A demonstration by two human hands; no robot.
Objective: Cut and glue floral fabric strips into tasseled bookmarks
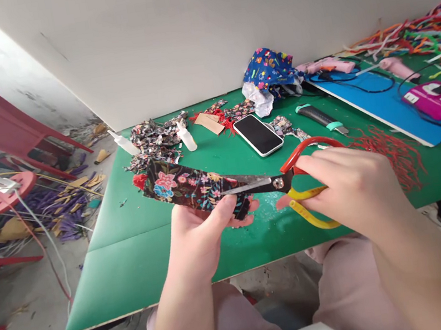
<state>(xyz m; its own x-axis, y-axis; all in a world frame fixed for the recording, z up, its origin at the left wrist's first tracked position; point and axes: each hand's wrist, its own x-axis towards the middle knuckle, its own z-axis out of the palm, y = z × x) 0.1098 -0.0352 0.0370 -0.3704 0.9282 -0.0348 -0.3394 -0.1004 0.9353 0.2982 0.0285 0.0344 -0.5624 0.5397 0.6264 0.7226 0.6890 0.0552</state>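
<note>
My left hand (pixel 206 229) is closed on a strip of dark floral fabric (pixel 181 185) with pink and blue flowers, thumb on top. A red tuft shows at the fabric's far left end. My right hand (pixel 346 183) grips a pair of scissors (pixel 278 182) with one red and one yellow handle. The scissor blades are parted a little and lie at the fabric's right part, one of them across its upper face, close to my left thumb. Beyond the fabric, scraps of floral cloth (pixel 154 136) are heaped on the green tabletop (pixel 136 269).
Two small white bottles (pixel 187 138) stand by the scraps. A phone (pixel 258 135), a utility knife (pixel 321 119), red strings (pixel 391 153) and blue patterned cloth (pixel 268 75) lie on the table. At right are a blue board (pixel 378 99), pink glue guns (pixel 326 65) and a magenta power box (pixel 438 101).
</note>
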